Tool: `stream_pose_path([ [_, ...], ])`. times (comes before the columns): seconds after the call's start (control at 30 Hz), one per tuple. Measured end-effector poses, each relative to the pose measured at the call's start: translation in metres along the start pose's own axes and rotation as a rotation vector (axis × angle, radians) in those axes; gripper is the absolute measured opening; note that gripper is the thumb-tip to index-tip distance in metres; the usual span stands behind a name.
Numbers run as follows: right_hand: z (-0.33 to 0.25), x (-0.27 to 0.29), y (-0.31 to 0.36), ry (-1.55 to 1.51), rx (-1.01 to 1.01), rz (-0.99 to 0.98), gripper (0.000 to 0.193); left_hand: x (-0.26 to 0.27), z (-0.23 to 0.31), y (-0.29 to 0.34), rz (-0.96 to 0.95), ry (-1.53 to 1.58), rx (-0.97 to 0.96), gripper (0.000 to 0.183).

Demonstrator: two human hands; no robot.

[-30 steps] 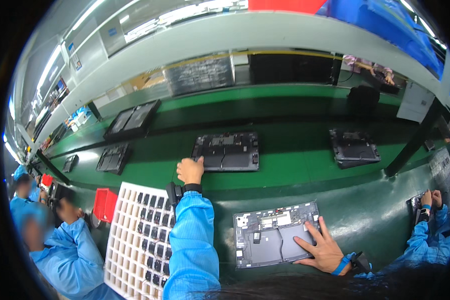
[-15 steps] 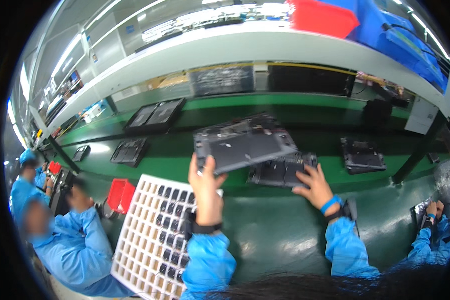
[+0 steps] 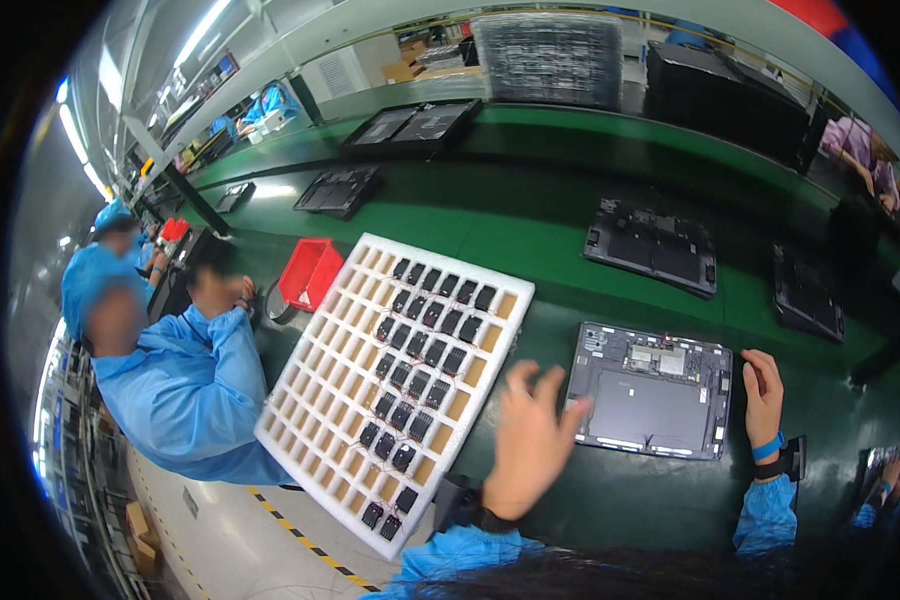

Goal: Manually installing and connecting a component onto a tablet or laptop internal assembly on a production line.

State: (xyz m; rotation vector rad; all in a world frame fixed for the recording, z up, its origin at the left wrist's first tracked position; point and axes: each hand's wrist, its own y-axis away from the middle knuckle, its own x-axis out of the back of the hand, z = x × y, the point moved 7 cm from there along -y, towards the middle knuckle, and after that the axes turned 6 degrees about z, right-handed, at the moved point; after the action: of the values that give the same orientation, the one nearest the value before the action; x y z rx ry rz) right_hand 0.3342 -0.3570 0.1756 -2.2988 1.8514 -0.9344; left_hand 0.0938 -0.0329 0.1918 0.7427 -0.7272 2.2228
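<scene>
On the green bench right in front of me lies an opened tablet (image 3: 660, 400), its grey battery panel and circuit boards facing up. My left hand (image 3: 530, 440) hovers by the tablet's left edge with fingers spread, holding nothing. Beside the right edge is my right hand (image 3: 763, 395), its fingers extended and slightly bent; whether they touch the rim I cannot tell. To the left of my left hand a white foam tray (image 3: 315, 400) lies tilted, with small black wired parts (image 3: 435, 350) in several of its pockets.
Further tablet shells (image 3: 652, 245) lie on the green belt (image 3: 490, 215) beyond. A red bin (image 3: 310, 270) stands behind the tray. At the left sits a co-worker in a blue smock (image 3: 185, 380). Another worker's hand (image 3: 895, 480) shows at the far right. Overhead runs a shelf rail (image 3: 420, 30).
The tablet has come down from my left hand onto the bench. My left hand has let go, and my right hand has left the other shell on the belt. The view has swung left and down.
</scene>
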Motion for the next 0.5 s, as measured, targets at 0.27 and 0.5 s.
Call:
stream_pose_path([
  [0.27, -0.024, 0.013, 0.028, 0.066, 0.012, -0.002, 0.020, 0.032, -0.112, -0.122, 0.216, 0.078, -0.116, 0.011],
  [0.5, -0.029, 0.008, 0.031, -0.005, 0.005, -0.094, 0.021, 0.061, -0.117, -0.125, 0.506, 0.350, -0.072, 0.016],
])
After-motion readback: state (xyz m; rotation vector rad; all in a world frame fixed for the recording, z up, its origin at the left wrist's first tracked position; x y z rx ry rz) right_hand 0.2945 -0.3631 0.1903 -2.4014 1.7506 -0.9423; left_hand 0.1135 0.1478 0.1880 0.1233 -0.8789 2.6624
